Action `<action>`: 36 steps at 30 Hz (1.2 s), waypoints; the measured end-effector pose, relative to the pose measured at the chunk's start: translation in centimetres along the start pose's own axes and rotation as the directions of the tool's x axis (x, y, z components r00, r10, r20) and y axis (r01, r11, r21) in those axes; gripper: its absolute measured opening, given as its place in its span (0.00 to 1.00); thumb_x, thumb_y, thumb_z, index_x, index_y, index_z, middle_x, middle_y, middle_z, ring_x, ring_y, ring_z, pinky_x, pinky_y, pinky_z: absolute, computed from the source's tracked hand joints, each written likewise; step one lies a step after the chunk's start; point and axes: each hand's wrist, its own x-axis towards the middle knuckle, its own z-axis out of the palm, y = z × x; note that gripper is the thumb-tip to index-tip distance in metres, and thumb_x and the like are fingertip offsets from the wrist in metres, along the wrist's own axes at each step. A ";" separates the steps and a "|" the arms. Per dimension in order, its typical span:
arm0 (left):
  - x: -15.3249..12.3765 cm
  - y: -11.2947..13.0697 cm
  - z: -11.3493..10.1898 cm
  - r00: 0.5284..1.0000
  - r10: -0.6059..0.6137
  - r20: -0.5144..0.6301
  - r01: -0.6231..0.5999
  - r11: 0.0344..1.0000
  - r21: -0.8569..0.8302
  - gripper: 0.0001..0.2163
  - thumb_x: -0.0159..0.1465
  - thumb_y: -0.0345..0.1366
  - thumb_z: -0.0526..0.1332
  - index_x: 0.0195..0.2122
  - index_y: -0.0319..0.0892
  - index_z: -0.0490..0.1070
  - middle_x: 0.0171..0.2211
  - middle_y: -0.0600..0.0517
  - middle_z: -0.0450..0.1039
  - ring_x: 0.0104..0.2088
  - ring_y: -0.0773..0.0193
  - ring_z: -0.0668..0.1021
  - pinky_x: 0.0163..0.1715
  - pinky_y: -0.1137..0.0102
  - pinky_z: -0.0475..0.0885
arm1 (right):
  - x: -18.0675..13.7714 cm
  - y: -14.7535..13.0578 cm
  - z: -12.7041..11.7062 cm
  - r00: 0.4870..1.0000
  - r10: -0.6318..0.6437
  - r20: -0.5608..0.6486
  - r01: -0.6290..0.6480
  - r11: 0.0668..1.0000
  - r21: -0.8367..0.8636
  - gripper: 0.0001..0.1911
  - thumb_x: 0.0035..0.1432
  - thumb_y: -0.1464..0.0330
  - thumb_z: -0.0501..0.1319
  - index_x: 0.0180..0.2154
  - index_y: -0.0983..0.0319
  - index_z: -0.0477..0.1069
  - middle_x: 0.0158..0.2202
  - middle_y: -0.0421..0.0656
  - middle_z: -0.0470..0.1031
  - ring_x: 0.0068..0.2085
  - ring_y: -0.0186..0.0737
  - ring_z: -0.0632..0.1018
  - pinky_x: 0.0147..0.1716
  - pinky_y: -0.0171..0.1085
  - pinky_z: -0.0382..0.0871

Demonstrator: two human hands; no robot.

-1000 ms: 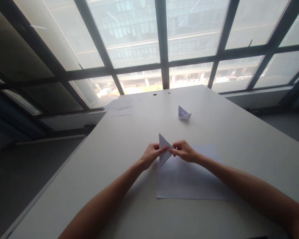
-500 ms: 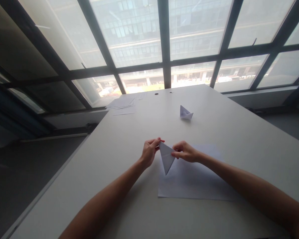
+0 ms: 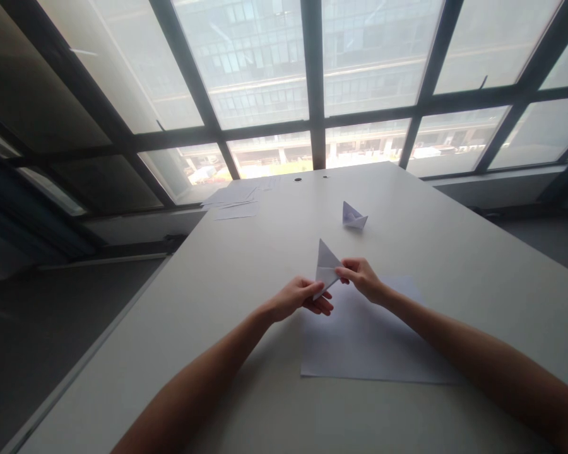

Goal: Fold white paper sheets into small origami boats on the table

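A small white folded paper [image 3: 327, 263], triangular with a peak pointing up and away, is held in the air between both hands. My left hand [image 3: 303, 298] pinches its lower left corner between thumb and fingers, with the other fingers spread beneath. At the right corner, my right hand [image 3: 360, 275] grips the paper between thumb and curled fingers. Below the hands, a flat white sheet of paper [image 3: 360, 347] lies on the table, partly covered by my right forearm. Farther off stands a finished-looking paper boat [image 3: 355, 218].
The white table [image 3: 180, 353] stretches away to a large framed window [image 3: 315, 82]. Loose paper sheets [image 3: 234, 200] lie at its far left edge. Two small round holes, one a dark cable hole [image 3: 298, 180], sit near the far end.
The folded paper has been turned so its peak points up instead of down. My left hand has moved from its top to its lower corner; my right hand has risen slightly.
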 end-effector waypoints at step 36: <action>0.7 -0.7 1.0 0.992 0.103 -0.068 -0.113 0.979 -0.171 0.26 0.61 0.54 0.63 0.46 0.33 0.77 0.43 0.34 0.78 0.44 0.50 0.81 0.47 0.59 0.72 | -0.5 -0.1 0.8 1.000 -0.015 0.022 0.016 0.999 -0.047 0.17 0.56 0.58 0.63 0.23 0.63 0.67 0.20 0.38 0.65 0.24 0.32 0.64 0.23 0.33 0.55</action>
